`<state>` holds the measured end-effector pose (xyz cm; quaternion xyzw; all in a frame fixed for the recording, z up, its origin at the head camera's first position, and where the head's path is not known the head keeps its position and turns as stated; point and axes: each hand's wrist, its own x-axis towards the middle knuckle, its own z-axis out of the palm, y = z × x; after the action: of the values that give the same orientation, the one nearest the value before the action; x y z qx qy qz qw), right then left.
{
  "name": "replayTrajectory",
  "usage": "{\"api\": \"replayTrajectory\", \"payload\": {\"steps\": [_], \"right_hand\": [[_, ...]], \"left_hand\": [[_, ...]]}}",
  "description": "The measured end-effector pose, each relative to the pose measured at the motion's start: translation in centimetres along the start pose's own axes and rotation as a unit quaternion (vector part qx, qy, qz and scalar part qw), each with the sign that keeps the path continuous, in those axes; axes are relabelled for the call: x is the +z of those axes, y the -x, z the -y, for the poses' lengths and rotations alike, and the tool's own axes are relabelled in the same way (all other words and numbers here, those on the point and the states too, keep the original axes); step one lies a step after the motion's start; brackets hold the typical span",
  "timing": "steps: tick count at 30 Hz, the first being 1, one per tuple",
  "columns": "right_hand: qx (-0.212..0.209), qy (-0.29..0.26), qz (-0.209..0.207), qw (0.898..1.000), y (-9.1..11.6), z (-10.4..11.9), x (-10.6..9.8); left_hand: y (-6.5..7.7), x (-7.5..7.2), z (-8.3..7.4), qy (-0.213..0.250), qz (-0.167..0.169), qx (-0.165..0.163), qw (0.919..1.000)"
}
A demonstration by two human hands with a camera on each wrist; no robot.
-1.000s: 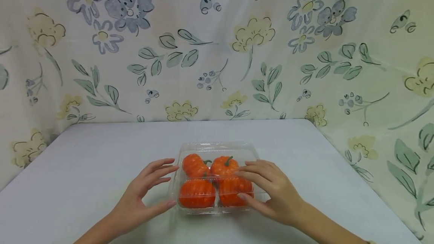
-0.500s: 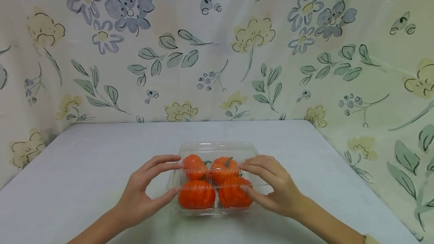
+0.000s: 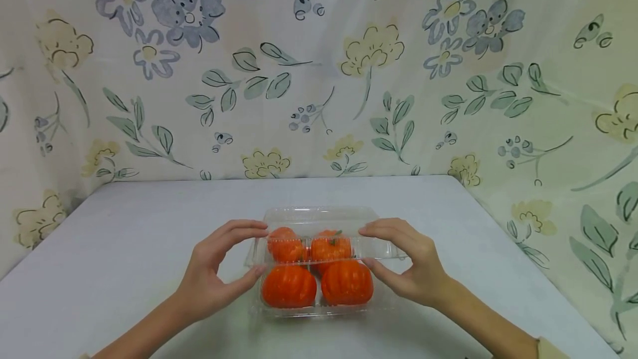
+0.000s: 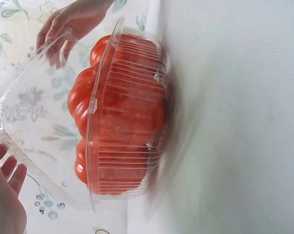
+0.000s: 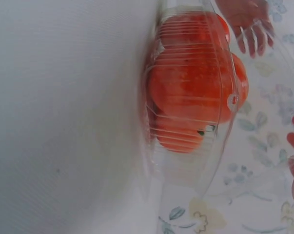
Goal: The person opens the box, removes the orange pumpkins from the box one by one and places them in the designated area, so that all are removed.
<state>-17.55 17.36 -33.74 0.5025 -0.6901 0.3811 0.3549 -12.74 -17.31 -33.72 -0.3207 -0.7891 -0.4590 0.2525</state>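
A clear plastic clamshell box (image 3: 315, 311) stands on the table with several small orange pumpkins inside. Two front pumpkins (image 3: 289, 287) show plainly, while the back ones (image 3: 331, 247) are seen through the lid. The hinged lid (image 3: 319, 216) is tilted up, its front edge raised off the ribbed base (image 4: 127, 165). My left hand (image 3: 211, 273) pinches the lid's left front corner between thumb and fingers. At the right front corner, my right hand (image 3: 411, 265) holds it the same way. Both wrist views show a gap between lid and base rim, with pumpkin tops bulging above the rim.
The white-covered table (image 3: 149, 226) extends around the box on all sides. A floral curtain (image 3: 319, 82) hangs behind the table's far edge and along its right side.
Both hands have moved up and slightly away, raising the lid's front edge. It earlier crossed the front pumpkins; now it lies above them in the head view. The base has stayed in place.
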Motion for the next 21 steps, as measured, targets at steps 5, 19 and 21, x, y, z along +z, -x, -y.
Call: {"api": "replayTrajectory", "payload": {"steps": [5,19,21], "right_hand": [[0.033,-0.004,-0.003,0.999,-0.3,-0.2,-0.7],[0.076,-0.048,-0.017,0.996,-1.0,-1.2,-1.6],[0.078,-0.055,-0.022,0.995,-1.1,-1.5,-1.7]], "left_hand": [[-0.4,0.1,0.4,0.014,-0.012,0.012,0.9998],[-2.2,0.8,0.6,0.079,-0.067,0.036,0.994],[-2.4,0.8,0.7,0.087,-0.072,0.034,0.9931]]}}
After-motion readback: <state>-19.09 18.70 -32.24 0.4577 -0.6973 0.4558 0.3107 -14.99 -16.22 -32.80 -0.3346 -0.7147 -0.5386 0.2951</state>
